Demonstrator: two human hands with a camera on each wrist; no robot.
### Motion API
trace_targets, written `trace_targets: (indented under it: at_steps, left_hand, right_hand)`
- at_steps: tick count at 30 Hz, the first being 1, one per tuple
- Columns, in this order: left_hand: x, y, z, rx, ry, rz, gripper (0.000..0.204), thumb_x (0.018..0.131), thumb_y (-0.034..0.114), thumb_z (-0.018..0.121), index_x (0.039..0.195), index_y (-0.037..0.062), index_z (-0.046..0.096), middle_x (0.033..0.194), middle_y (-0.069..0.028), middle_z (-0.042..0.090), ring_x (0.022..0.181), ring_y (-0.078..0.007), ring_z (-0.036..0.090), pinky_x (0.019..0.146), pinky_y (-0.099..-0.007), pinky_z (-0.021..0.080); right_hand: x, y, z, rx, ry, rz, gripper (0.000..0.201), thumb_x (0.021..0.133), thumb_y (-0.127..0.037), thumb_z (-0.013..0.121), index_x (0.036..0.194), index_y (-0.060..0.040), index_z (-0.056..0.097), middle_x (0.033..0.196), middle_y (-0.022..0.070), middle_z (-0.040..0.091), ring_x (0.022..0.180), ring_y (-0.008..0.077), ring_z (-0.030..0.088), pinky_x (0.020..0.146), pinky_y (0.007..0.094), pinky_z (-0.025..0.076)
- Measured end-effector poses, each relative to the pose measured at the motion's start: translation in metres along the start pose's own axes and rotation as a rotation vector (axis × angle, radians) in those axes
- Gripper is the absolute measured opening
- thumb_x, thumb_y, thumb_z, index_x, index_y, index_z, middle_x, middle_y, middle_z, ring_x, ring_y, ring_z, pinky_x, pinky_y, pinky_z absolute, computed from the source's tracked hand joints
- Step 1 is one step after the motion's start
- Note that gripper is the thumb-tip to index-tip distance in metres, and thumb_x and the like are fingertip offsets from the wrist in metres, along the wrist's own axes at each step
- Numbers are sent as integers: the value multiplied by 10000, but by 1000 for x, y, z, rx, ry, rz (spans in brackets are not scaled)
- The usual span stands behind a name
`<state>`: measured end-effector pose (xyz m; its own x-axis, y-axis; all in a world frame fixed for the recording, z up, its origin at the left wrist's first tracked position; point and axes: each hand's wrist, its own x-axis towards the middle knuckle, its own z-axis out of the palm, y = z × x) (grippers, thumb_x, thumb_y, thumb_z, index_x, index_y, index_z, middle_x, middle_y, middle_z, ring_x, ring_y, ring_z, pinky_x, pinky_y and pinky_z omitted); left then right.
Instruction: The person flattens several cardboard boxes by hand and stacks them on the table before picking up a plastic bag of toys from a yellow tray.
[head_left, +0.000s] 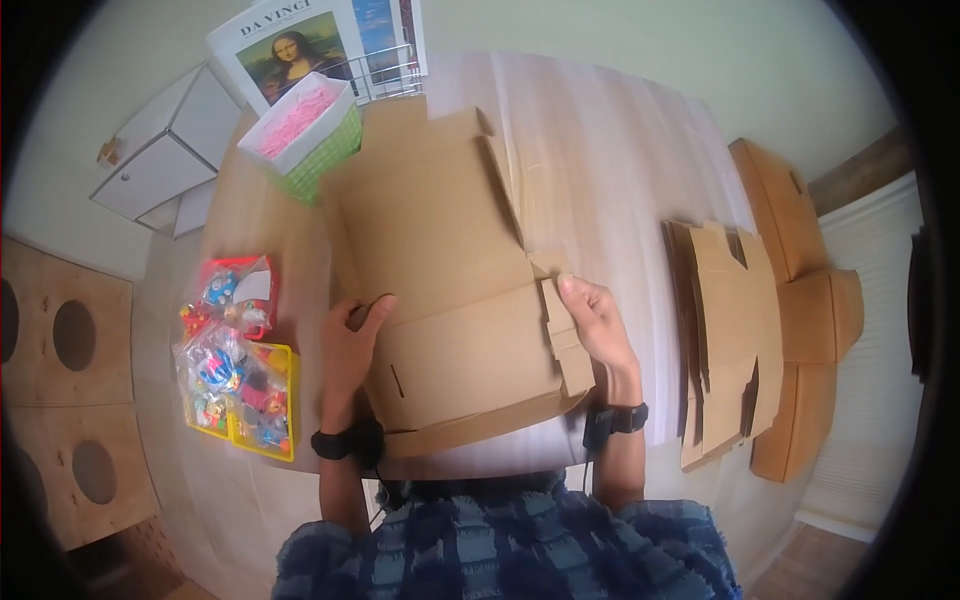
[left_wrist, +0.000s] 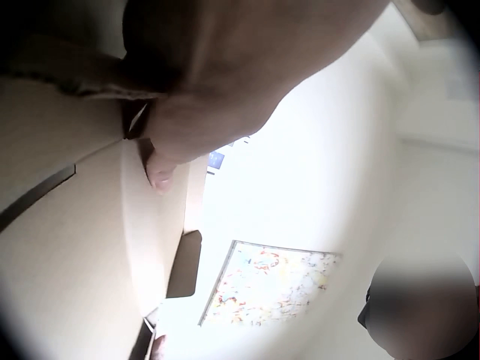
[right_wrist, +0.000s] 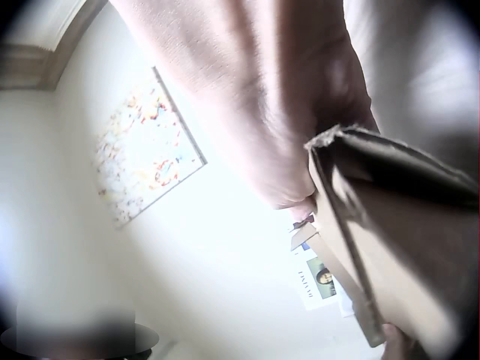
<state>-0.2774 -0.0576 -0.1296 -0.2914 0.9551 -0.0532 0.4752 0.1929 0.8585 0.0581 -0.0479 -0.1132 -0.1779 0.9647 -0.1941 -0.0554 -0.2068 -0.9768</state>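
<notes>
A partly folded cardboard box (head_left: 450,350) lies in front of me on the table, its long lid panel (head_left: 430,220) stretching away toward the back. My left hand (head_left: 352,345) grips the box's left side, thumb over the edge and the other fingers mostly hidden. At the right side, my right hand (head_left: 600,325) pinches the folded side flap (head_left: 568,345) between thumb and fingers. In the left wrist view the left thumb (left_wrist: 161,176) presses against the inner face of the cardboard. The right wrist view shows the right hand (right_wrist: 277,135) at the doubled cardboard edge.
Flattened cardboard pieces (head_left: 725,340) are stacked at the right, near brown boxes (head_left: 815,310). On the left stand a red tray (head_left: 262,328) and a yellow tray (head_left: 292,400) with bagged toys. A green gingham basket (head_left: 330,155) of pink shreds sits behind, by a book (head_left: 235,45) in a wire rack.
</notes>
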Motion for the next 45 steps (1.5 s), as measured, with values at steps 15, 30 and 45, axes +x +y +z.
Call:
trace_targets:
  at_steps: [15,30,45]
  left_hand:
    - [0,0,-6,-157,21,53,420,911,336,852,993,-55,724,857,-81,722,809,-150,616,771,-310,484]
    - [-5,6,-13,-133,-62,63,399,886,260,867,1119,-31,725,1053,-95,765,956,-199,701,883,-341,537]
    - [-9,38,25,-743,-235,-175,262,1062,234,639,1202,15,668,1036,-54,673,964,-183,671,906,-359,551]
  right_hand:
    - [-3,-5,11,-311,98,-70,473,1067,-316,656,1346,66,635,1031,77,738,908,101,656,803,281,536]
    - [-39,11,-43,714,167,-147,701,1057,-424,640,1547,35,441,1415,209,616,1257,259,640,1016,375,542]
    - [-102,11,-31,349,574,-79,429,1081,-281,651,1374,29,611,1213,108,716,1111,179,682,951,329,547]
